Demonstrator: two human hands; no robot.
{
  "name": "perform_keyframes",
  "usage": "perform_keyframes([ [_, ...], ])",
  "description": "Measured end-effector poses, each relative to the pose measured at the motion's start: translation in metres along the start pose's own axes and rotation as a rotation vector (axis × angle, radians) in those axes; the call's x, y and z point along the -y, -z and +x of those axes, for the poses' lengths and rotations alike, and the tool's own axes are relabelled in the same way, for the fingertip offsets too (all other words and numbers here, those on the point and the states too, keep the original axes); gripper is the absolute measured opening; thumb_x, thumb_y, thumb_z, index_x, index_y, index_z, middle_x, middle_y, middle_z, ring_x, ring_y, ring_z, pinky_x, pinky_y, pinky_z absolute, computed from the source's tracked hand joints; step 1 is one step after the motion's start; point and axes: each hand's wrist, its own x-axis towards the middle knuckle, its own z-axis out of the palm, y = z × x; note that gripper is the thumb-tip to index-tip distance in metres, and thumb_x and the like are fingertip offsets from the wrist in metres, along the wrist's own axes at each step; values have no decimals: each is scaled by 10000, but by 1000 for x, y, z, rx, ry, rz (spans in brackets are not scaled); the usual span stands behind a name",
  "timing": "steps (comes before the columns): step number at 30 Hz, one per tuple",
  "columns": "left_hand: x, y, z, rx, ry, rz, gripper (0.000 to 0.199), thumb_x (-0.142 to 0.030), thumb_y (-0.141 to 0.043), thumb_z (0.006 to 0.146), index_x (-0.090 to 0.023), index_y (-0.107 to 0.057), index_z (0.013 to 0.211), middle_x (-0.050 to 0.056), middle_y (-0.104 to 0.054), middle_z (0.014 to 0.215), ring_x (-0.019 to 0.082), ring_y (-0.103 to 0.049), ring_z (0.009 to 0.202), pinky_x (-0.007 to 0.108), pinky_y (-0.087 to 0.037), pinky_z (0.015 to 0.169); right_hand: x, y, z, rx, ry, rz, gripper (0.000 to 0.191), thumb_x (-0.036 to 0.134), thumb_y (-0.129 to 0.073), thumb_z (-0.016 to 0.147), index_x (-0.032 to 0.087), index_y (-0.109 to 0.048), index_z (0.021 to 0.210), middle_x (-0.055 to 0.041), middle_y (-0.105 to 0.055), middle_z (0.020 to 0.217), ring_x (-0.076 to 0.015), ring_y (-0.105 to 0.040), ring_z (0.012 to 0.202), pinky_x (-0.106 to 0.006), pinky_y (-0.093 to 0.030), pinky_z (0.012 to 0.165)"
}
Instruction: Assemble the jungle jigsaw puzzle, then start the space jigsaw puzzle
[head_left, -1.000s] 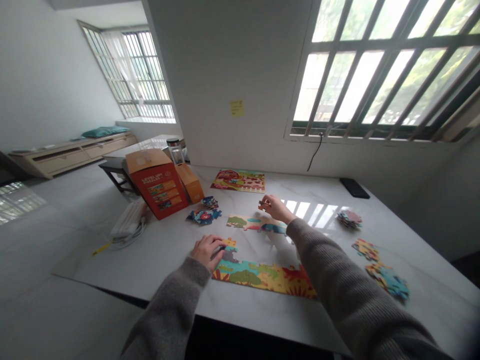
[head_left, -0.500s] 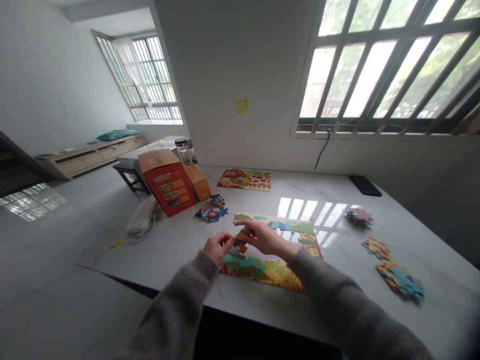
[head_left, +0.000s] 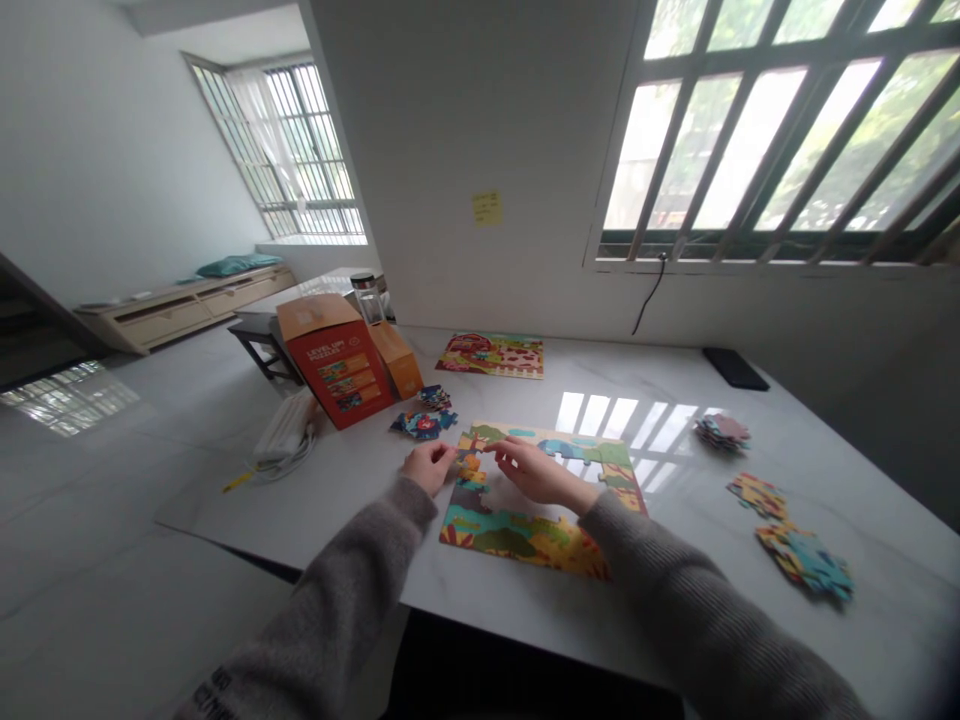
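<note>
A partly assembled jigsaw puzzle (head_left: 525, 530) of a colourful landscape lies on the white marble table (head_left: 360, 500), with a gap at its left side. My left hand (head_left: 429, 467) rests at the puzzle's left edge. My right hand (head_left: 532, 474) lies over its upper part, fingers reaching left. Small orange pieces (head_left: 471, 468) sit in the gap between my fingertips. Neither hand shows a piece held in it. Grey knit sleeves cover both forearms.
A finished puzzle (head_left: 490, 356) lies at the table's far side. Loose piece piles (head_left: 424, 424) (head_left: 721, 433) (head_left: 806, 562) lie left and right. An orange box (head_left: 337, 360), a glass bottle (head_left: 366, 297), a white package (head_left: 285, 430) and a black phone (head_left: 735, 368) stand around.
My right hand has lowered toward the puzzle's left gap, and the orange piece it held half a second ago now lies in the puzzle. The two puzzle sections sit closer than one second ago.
</note>
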Motion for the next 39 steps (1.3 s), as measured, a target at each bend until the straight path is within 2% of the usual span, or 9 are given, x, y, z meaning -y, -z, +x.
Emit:
perform_keyframes([
  [5,-8,-8,10,60,51,303,311,-468,-569,874,-219,-725,773,9,-730,750,203,-638,778,349,-380,871,-3,-7,-1,36,16,-150,382,84,-474,932,183,-606,1277,-103,-625,1057,-201,-589,932,-329,-477,849],
  [9,-8,-11,7,99,3,419,305,-450,-541,905,-230,-709,777,1,-731,765,195,-648,791,343,-355,864,-5,-10,-1,63,27,-231,368,80,-458,939,175,-619,1256,-97,-638,1038,-207,-575,938,-330,-457,864],
  [14,-8,-13,3,83,-70,540,256,-419,-552,908,-235,-675,780,-1,-705,745,200,-645,851,340,-339,839,0,-11,-3,76,54,-301,323,89,-485,933,188,-663,1184,-94,-614,1035,-202,-551,932,-333,-437,871],
  [17,-8,-13,2,58,-113,567,181,-362,-577,899,-230,-656,803,-3,-679,739,201,-632,878,334,-346,826,2,-12,-4,78,54,-334,266,143,-500,954,212,-688,1129,-89,-602,1049,-204,-540,949,-350,-427,894],
  [19,-8,-13,1,49,-166,562,121,-325,-587,897,-234,-667,885,5,-681,798,205,-618,899,333,-358,821,2,-14,-5,78,60,-342,266,170,-511,959,227,-681,1156,-91,-599,1087,-212,-533,991,-363,-421,926],
  [24,-8,-14,-5,52,-335,581,264,-308,-600,907,-301,-673,1160,39,-657,1135,244,-551,1067,361,-376,872,-2,-16,-5,96,95,-333,350,147,-514,946,251,-637,1256,-82,-616,1175,-220,-511,1044,-381,-404,984],
  [29,-6,-13,-9,90,-376,626,281,-304,-549,947,-347,-680,1192,35,-635,1192,255,-520,1103,395,-373,906,-2,-15,-6,120,124,-343,354,134,-518,931,241,-643,1244,-83,-624,1216,-233,-493,1041,-392,-414,973],
  [33,-3,-13,-9,94,-396,625,285,-296,-534,949,-336,-679,1191,38,-636,1215,265,-517,1101,411,-383,900,-3,-14,-6,143,136,-351,374,157,-542,921,254,-631,1271,-81,-621,1240,-253,-482,1072,-420,-414,988],
  [39,-4,-14,-10,140,-443,609,332,-235,-516,937,-288,-637,1242,19,-594,1386,252,-502,1187,408,-392,957,-3,-14,-7,147,143,-374,382,167,-563,910,231,-623,1283,-94,-622,1232,-257,-483,1104,-427,-408,1008],
])
